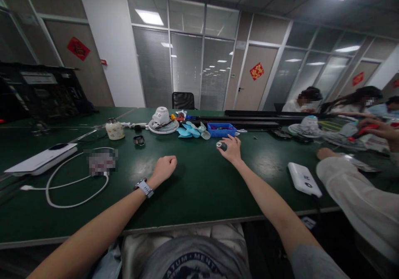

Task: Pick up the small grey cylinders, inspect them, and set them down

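Note:
My left hand [164, 167], with a watch [144, 187] on the wrist, rests on the green table as a loose fist. Nothing shows in it, and most of its fingers are turned away from view. Farther forward, my right hand [232, 149] is closed around a dark cylindrical handle [221, 146], whose round silvery end faces me. Just beyond those fingers sits a blue bin [222, 130] with small parts inside. Light-blue fan blades [190, 130] lie left of the bin, beside a white fan head [162, 121] with its round grille.
To the left are a patterned jar [114, 129], a dark round lid [139, 140], a white cable [50, 187] and a white box [42, 158]. A white power bank [304, 178] lies at right, near a co-worker's sleeve [358, 191]. Long black bars [249, 123] run along the back.

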`<action>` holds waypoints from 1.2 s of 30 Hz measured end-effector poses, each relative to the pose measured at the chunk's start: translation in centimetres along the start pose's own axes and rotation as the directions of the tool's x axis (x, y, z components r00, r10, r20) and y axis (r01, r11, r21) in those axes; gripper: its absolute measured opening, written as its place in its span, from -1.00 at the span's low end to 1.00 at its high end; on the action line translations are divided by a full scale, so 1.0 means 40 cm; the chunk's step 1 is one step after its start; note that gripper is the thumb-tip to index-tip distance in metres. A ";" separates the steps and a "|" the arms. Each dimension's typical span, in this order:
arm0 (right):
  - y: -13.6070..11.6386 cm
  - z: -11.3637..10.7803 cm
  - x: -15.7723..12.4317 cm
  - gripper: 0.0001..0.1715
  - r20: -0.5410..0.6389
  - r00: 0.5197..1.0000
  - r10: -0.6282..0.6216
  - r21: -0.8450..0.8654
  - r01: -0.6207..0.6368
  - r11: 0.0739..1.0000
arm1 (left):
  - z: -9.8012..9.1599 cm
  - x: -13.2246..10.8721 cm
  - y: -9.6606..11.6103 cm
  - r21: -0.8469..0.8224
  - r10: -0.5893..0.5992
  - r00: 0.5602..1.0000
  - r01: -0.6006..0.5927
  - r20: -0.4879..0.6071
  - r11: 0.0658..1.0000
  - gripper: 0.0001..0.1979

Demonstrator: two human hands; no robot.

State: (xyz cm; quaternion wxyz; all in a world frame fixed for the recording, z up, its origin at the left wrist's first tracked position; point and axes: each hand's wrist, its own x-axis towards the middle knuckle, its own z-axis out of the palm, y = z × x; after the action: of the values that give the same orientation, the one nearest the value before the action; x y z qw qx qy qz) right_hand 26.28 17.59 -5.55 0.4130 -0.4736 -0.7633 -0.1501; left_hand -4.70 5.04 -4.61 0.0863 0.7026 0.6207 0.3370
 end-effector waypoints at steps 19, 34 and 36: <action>-0.340 -0.047 -0.088 -0.77 0.085 0.962 -0.261 0.492 0.187 0.850 | -0.001 -0.036 0.057 -0.191 0.422 0.869 -0.474 -0.258 0.859 -0.77; -0.314 -0.015 -0.041 -0.73 0.661 0.684 0.310 0.680 -0.720 0.140 | 0.031 0.005 -0.022 -0.190 0.149 0.970 -0.112 0.192 0.975 -0.57; -0.315 -0.012 -0.037 -0.79 0.732 0.609 0.305 0.634 -0.773 0.022 | 0.033 0.005 -0.021 -0.151 0.156 0.975 -0.132 0.156 0.980 -0.55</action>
State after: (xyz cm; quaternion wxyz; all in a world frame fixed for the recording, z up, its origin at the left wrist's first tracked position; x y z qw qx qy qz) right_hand 16.16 10.03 -4.37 0.4617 -0.4164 -0.5075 0.5966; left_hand -4.61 5.80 -5.97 0.1623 0.7638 0.5336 0.3248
